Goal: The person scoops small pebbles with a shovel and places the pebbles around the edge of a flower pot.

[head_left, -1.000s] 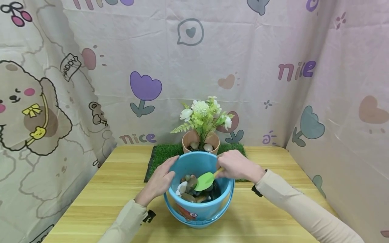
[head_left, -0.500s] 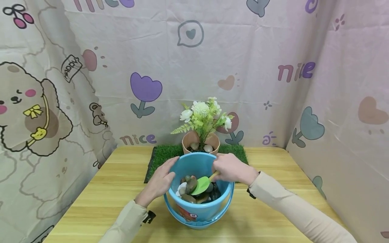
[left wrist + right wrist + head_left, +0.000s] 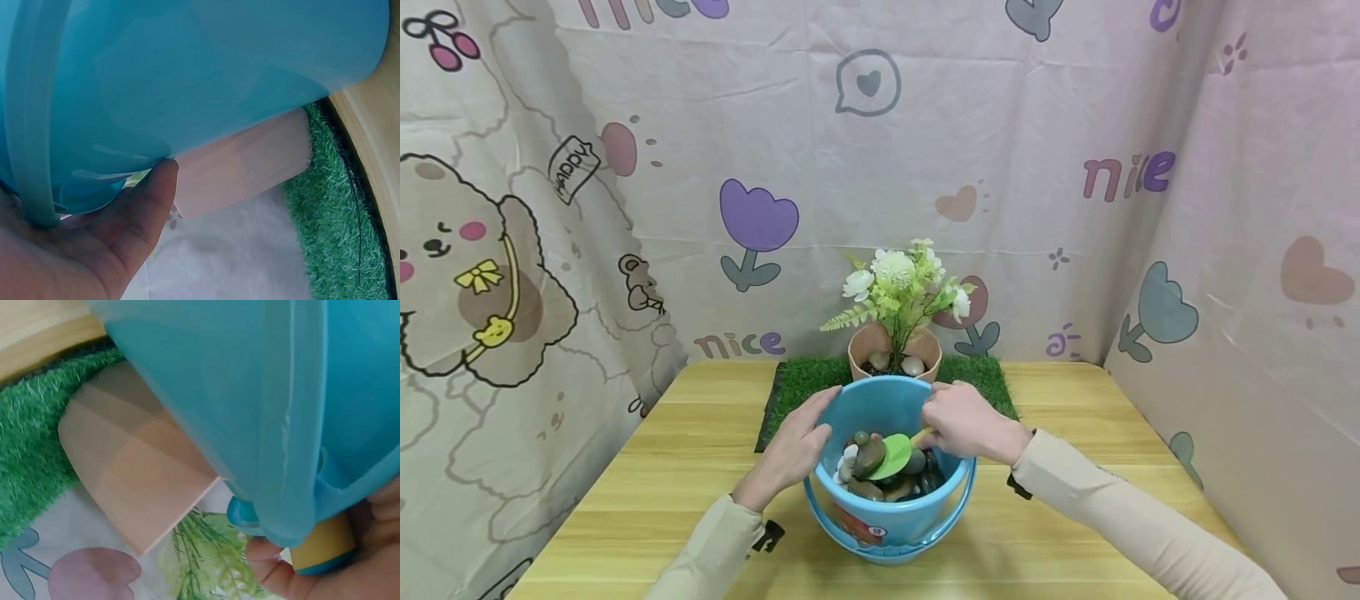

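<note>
In the head view a blue bucket [image 3: 887,525] holds brown, white and dark stones [image 3: 864,489]. The left hand [image 3: 790,446] lies along the bucket's left rim; in the left wrist view its fingers [image 3: 153,200] lie against the outer wall by the handle. At the right rim, the right hand [image 3: 966,421] grips the yellow handle of a green shovel [image 3: 892,457], whose blade is down inside the bucket beside a large brown stone [image 3: 869,458]. The right wrist view shows the yellow shovel handle [image 3: 325,542] within the curled fingers, close to the rim.
Behind the bucket stands a pinkish pot [image 3: 930,348] with white flowers [image 3: 895,268] and stones, on a green grass mat [image 3: 808,377]. The wooden table [image 3: 1060,517] carries these things. A printed cloth [image 3: 880,175] hangs behind and at both sides.
The right hand and shovel have shifted left and slightly down. The green blade now sits nearer the stones on the left, and the large brown stone has moved a little. The left hand stays in place.
</note>
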The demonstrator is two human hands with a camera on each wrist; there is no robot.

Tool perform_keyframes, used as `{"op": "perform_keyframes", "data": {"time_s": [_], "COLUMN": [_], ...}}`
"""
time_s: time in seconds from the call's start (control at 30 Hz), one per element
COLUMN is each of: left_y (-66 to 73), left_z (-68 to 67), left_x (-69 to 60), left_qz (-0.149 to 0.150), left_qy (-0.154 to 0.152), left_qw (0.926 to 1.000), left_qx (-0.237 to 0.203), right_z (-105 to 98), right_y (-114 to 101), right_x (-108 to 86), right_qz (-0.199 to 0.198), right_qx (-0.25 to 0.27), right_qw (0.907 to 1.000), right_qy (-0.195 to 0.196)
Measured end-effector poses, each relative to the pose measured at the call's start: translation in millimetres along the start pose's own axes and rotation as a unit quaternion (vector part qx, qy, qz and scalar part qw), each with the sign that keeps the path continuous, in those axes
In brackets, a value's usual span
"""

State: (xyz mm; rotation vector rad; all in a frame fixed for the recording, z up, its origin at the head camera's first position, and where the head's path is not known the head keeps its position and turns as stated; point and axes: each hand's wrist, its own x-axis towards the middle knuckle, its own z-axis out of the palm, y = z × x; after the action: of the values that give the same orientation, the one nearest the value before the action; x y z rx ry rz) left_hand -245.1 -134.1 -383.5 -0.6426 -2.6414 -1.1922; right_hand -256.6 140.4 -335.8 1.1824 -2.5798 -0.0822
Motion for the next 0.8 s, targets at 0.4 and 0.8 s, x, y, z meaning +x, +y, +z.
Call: {"op": "perform_keyframes", "data": {"time_s": [0.4, 0.8], "left_y": [-0.8, -1.1], "left_z": [-0.4, 0.5], "left_x": [-0.8, -0.1], "left_qz": [-0.004, -0.002], "left_qy": [-0.005, -0.003], "left_qw": [1.0000, 1.0000], "left_qx": [-0.003, -0.003], "right_z": [3.3, 3.9], "right_y": [1.8, 6.0], "right_x": [-0.5, -5.7], "right_qz": [0.002, 0.012], "right_qx": [0.074, 0.080], "right_qw": [0.9971, 0.9958], "right_qy": [0.014, 0.041]}}
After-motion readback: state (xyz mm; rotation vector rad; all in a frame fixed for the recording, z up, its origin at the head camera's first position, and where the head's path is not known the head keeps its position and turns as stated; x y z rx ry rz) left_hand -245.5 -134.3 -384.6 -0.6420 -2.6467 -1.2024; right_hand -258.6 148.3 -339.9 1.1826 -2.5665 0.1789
